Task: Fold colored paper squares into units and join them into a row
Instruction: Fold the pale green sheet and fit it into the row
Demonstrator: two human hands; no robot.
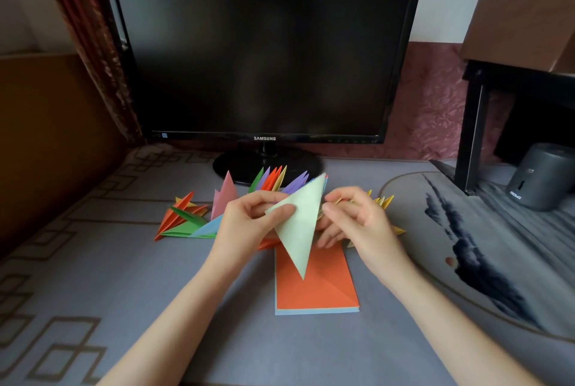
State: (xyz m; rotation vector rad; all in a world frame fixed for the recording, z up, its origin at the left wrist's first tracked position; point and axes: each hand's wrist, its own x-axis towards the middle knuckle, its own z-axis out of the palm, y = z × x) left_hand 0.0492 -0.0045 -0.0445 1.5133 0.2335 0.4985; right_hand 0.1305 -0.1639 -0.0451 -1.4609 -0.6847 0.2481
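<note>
You have dim, soft light here, and shadows on the grey table mat (124,276) stay faint. The pale green paper (298,230) reads brightest. The monitor (264,49) screen carries weak, murky reflections. The wide lens bows the edges, and the corners darken.

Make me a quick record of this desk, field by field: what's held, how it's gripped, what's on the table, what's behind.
held: pale green folded triangle, long point down, raised off the table
grip: left hand pinches its left corner; right hand pinches its right edge
beneath: paper stack, orange sheet on top, lying flat
behind hands: fan of folded units, mixed colours
far left: smaller cluster, orange, green, blue
background: monitor, screen dark
</note>
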